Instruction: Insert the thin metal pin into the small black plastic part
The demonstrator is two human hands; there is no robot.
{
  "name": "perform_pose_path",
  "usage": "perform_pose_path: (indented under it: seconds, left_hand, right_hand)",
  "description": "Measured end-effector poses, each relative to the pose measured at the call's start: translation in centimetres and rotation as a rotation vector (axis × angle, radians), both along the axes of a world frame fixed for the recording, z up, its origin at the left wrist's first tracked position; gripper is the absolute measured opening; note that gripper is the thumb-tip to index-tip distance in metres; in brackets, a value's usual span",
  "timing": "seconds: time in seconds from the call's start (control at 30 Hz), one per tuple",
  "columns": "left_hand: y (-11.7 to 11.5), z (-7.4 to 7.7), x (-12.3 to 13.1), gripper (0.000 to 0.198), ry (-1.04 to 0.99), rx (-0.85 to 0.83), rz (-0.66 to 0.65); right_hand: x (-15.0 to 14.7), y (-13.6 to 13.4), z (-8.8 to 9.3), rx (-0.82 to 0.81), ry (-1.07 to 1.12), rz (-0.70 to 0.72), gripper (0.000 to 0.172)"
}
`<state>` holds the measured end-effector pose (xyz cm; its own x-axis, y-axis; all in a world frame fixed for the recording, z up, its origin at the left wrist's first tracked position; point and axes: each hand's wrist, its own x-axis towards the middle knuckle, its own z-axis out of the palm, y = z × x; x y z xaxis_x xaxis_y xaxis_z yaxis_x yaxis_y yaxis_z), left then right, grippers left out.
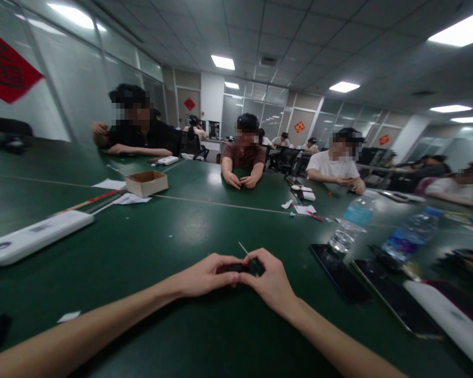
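Note:
Over the green table, my left hand [207, 275] and my right hand [270, 278] meet in front of me with fingertips close together. A small dark object [236, 268] lies between them, mostly covered by the fingers of my left hand, which is closed on it. From the fingertips of my right hand, a thin pale stick-like piece [243, 248] points up and to the left. My right thumb and forefinger are pinched near its lower end. I cannot make out what either piece is.
An open cardboard box [146, 184] and a long white device [39, 236] are at left. Two bottles [350, 223] and dark phones [339, 270] lie or stand at right, beside a white device [449, 320]. Several people sit across the table [161, 231]; paper scraps [305, 210] lie near one.

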<state>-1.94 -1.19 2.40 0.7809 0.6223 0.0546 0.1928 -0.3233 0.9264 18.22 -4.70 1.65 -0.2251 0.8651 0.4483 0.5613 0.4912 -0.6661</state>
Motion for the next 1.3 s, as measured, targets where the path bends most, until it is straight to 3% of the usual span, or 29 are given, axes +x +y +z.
perform_pose_path:
  seconds: [0.23, 0.47, 0.57, 0.83, 1.3]
  left_hand:
    - [-0.1, -0.5, 0.3, 0.045, -0.044, -0.053, 0.132]
    - [-0.6, -0.5, 0.4, 0.035, 0.038, 0.202, 0.271]
    - [-0.6, -0.5, 0.5, 0.033, 0.053, 0.229, 0.283]
    - [0.0, -0.7, 0.5, 0.037, -0.028, -0.069, 0.237]
    - [0.4, -0.5, 0.4, 0.040, -0.099, -0.245, 0.257]
  right_hand:
    - [0.4, 0.7, -0.5, -0.211, 0.096, 0.003, 0.023]
    - [0.3, 0.6, -0.5, -0.216, 0.124, 0.004, 0.020]
    - [0.3, 0.6, -0.7, -0.210, 0.104, -0.005, 0.020]
    - [0.4, 1.0, -0.5, -0.194, 0.227, 0.027, 0.019]
    - [0.6, 0.9, -0.5, -0.205, 0.265, -0.023, 0.027]
